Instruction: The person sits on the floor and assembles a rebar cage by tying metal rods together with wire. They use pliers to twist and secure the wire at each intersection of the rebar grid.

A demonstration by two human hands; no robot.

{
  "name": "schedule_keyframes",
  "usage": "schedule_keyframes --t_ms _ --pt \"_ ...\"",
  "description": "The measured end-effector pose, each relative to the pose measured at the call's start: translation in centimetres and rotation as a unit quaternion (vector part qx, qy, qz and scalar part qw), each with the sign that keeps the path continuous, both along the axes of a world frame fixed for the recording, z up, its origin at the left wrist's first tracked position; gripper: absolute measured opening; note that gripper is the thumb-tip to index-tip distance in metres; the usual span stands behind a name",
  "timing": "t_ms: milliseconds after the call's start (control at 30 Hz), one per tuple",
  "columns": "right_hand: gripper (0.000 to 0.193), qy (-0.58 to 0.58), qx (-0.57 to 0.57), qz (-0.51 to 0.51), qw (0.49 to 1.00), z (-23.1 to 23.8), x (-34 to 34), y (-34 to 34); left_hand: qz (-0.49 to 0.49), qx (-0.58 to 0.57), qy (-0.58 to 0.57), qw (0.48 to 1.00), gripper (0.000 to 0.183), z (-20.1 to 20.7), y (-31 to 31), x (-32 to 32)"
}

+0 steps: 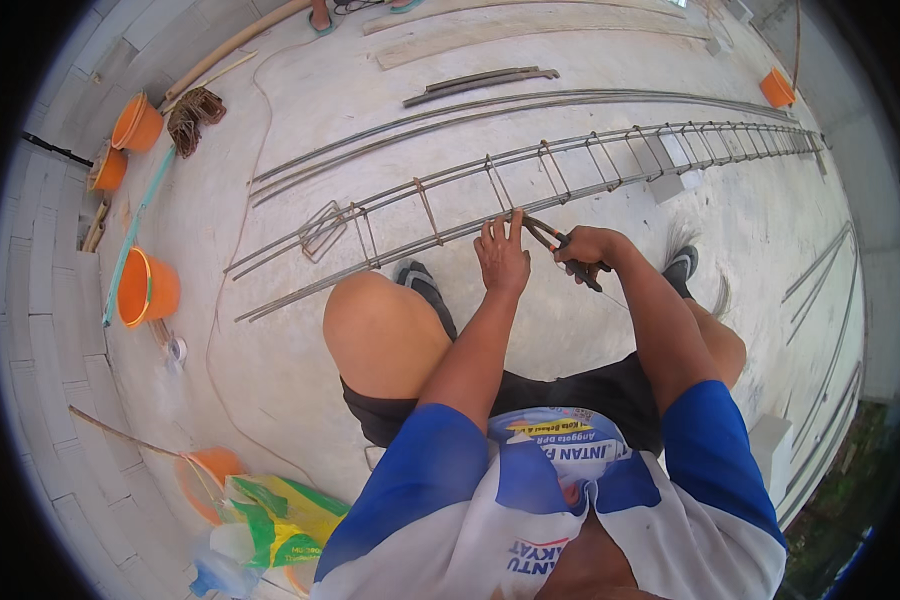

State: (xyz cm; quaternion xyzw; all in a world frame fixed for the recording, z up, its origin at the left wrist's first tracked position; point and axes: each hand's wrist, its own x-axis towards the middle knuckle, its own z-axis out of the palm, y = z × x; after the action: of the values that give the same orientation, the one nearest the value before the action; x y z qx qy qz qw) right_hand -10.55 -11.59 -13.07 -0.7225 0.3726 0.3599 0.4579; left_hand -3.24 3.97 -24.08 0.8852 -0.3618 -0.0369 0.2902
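A long rebar cage [540,160] of steel bars and square stirrups lies across the floor in front of my knees. My left hand [503,258] has its fingertips on the near bars beside a stirrup, seemingly gripping there; what lies under the fingers is hidden. My right hand [590,247] is closed around the dark handles of a pair of pincers [550,236], whose jaws reach to the bar right by my left fingertips. A thin wire sticks out below the right hand. Thin tie wires [681,238] lie in a bunch by my right foot.
A pale block [675,165] props the cage. Loose stirrups [322,232] lie at its left part; long bars [530,101] run beyond it. Orange buckets [150,287] line the left wall. A yellow-green sack [285,520] is at lower left. Another person's feet [322,22] show at the far edge.
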Motion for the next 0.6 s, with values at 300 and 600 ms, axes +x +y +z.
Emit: schedule_keyframes --t_ms 300,600 --pt "0.052 -0.088 -0.239 0.162 0.953 4.7 3.3 0.7 -0.105 -0.203 0.014 0.974 0.022 0.2 -5.4 0.8" --pt "0.011 -0.045 -0.649 0.510 0.562 2.9 6.2 0.4 -0.056 -0.091 0.172 0.979 0.022 1.9 -8.9 4.0"
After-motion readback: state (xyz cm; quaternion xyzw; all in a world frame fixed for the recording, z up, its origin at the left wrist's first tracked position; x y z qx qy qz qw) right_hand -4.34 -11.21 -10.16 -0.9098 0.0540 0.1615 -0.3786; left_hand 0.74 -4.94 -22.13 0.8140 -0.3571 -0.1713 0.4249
